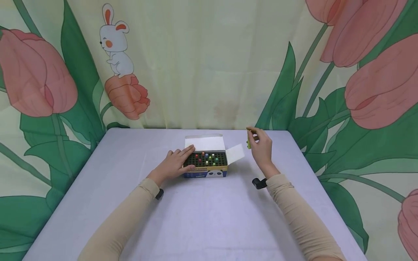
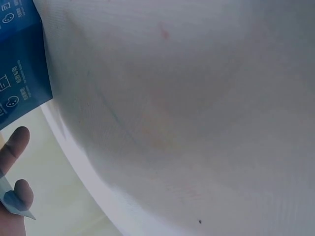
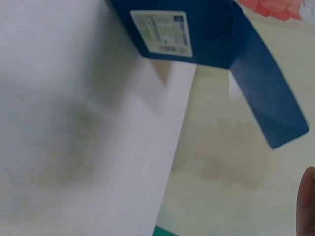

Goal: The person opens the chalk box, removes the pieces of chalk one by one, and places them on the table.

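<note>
A blue and yellow box (image 1: 200, 174) with a panda face stands on the table with its lid raised at the back. Inside it, a black holder full of holes carries several pens with coloured ends. My left hand (image 1: 176, 161) rests on the box's left side, thumb by the front rim and fingers stretched toward the back. To the right of the box and above the table, my right hand (image 1: 262, 146) pinches a slim yellow-green marker (image 1: 249, 144), partly hidden by the fingers. In the right wrist view only a fingertip (image 3: 306, 204) shows.
A white-lined side flap (image 1: 234, 154) sticks out from the box's right end, and the open lid (image 1: 205, 142) stands behind. The table (image 1: 196, 221) has a pale cloth. Behind it hangs a curtain (image 1: 202, 65) printed with tulips and a rabbit.
</note>
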A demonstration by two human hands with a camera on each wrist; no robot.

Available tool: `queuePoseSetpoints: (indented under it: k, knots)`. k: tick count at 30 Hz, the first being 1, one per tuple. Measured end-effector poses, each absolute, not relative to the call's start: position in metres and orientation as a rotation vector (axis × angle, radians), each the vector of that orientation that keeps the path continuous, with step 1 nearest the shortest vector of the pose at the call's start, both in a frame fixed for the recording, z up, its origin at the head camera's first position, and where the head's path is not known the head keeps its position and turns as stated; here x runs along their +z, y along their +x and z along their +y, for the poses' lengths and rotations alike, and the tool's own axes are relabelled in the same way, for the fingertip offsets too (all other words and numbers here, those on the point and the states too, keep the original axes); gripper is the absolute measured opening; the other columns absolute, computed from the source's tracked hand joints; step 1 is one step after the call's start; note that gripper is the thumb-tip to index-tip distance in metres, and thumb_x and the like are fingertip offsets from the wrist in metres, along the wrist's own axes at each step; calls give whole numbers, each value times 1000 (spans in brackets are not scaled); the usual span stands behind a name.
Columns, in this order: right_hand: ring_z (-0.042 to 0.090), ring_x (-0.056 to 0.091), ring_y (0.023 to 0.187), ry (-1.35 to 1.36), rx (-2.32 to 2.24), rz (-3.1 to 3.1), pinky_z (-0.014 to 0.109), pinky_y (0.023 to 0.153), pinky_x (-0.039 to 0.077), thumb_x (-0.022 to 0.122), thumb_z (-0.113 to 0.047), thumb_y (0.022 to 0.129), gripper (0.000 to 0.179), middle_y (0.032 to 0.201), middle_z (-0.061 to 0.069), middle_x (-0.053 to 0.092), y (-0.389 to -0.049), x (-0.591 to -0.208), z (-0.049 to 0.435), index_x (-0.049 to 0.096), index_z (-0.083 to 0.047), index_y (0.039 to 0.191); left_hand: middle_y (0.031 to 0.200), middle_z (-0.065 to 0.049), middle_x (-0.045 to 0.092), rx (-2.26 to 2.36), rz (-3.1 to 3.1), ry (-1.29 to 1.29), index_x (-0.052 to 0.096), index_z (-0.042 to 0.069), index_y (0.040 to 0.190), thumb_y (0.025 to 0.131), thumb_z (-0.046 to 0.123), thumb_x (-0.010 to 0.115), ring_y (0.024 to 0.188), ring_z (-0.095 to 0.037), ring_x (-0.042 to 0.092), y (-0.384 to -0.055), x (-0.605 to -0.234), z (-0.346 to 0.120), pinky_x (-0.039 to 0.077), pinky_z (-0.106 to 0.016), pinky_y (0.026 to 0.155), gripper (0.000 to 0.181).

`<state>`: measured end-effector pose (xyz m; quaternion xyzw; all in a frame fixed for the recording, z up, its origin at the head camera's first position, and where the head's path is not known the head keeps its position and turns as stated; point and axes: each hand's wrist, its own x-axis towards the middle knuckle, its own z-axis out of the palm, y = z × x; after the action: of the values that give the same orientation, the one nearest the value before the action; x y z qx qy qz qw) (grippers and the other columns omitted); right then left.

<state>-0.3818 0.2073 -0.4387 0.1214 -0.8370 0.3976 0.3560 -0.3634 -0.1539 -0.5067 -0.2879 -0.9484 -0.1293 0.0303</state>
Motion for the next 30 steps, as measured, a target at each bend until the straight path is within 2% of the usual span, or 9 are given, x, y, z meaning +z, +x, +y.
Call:
queuePoseSetpoints:
  k: [6,12,16,22,30]
  knots:
    - [30,69,83,213,1054,-2200,34,75,51,63,-21,106,25,105,14,73,-382,-447,229,75,-5,120,174,1,20,-372,-2944,-886,18,19,168,102,68,44,135,-33,50,-363,-504,-153,36,-59,102,85]
    - [30,70,83,94,1096,-2256,19,70,45,61,-25,107,28,107,14,73,-383,-455,249,75,-6,122,174,2,18,-370,-2955,-879,17,21,168,103,68,44,135,-33,50,-363,-503,-153,35,-60,105,85]
    - [29,70,86,4,1149,-2391,14,64,47,58,-29,108,31,110,16,72,-382,-460,263,74,-8,125,174,3,19,-379,-2950,-881,17,22,168,102,68,44,136,-33,50,-364,-504,-152,34,-62,107,85]
    - [27,67,92,-97,1213,-2639,19,66,53,55,-27,109,34,115,19,68,-379,-472,283,71,-7,130,174,2,19,-390,-2942,-902,18,20,168,102,68,45,135,-33,50,-366,-503,-152,36,-61,105,85]
    - [23,61,90,-147,1167,-2784,25,70,51,56,-27,108,34,116,18,69,-379,-491,296,71,-5,130,174,1,21,-368,-2968,-893,17,21,168,102,69,44,137,-33,49,-365,-500,-154,36,-59,105,86]
